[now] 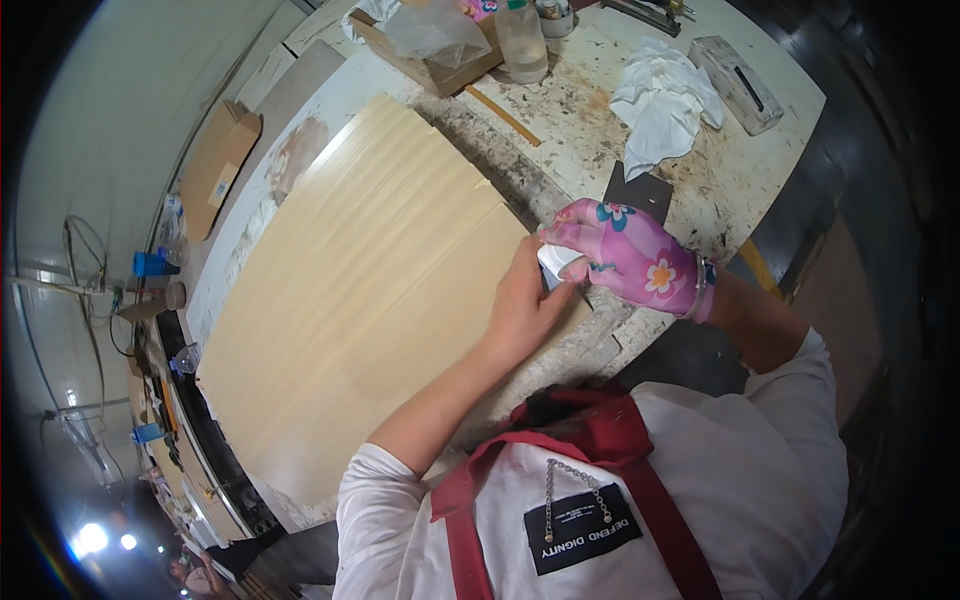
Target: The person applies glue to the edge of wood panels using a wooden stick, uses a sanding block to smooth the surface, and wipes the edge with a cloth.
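Observation:
My bare left hand (524, 302) is closed at the right edge of a stack of pale wood sheets (350, 300), against a small bluish-grey piece partly hidden by its thumb. My right hand (640, 258), in a pink flowered glove, pinches a small white folded piece (560, 262), perhaps cloth or paper. The fingertips of both hands meet around this white piece. What exactly the left fingers grip is hidden. The sheets lie flat on the table, their right-hand edges stepped.
A crumpled white cloth (664, 100) and a worn grey block (738, 84) lie at the far right. Behind stand a clear bottle (522, 42) and a cardboard box (448, 76). A thin wooden strip (503, 116) and a dark flat piece (640, 192) lie beyond my hands.

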A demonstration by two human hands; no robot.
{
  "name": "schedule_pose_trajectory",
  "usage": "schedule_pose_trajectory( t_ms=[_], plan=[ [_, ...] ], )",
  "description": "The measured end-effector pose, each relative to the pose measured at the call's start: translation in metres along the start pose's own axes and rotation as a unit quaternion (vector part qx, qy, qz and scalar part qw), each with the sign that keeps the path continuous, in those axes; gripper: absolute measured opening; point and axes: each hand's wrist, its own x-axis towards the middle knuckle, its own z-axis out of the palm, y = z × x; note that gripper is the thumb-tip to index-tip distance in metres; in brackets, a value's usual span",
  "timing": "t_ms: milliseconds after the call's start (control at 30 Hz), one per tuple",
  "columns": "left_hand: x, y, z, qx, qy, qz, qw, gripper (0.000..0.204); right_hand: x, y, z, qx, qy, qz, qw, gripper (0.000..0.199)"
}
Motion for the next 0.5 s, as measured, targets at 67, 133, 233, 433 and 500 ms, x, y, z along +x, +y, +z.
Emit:
schedule_pose_trajectory(
  t_ms=[67, 133, 233, 433, 500],
  plan=[
    [0.002, 0.002, -0.001, 0.193, 0.005, 0.003, 0.981, 0.053, -0.003, -0.001, 0.003, 0.0, 0.057, 0.024, 0.998, 0.043],
    [0.007, 0.0, 0.003, 0.208, 0.022, 0.009, 0.978, 0.052, -0.007, -0.002, 0.005, 0.023, 0.085, 0.055, 0.995, 0.038],
    [0.014, -0.01, 0.013, 0.18, 0.027, -0.014, 0.983, 0.052, -0.012, 0.0, 0.007, -0.007, 0.113, 0.08, 0.99, 0.035],
    [0.018, -0.021, 0.033, 0.023, 0.076, 0.076, 0.994, 0.05, -0.02, 0.01, -0.005, -0.162, 0.074, 0.046, 0.983, 0.045],
    [0.02, -0.015, 0.034, 0.074, 0.089, 0.098, 0.988, 0.048, -0.016, 0.012, -0.011, -0.055, 0.076, 0.107, 0.99, 0.049]
  ],
)
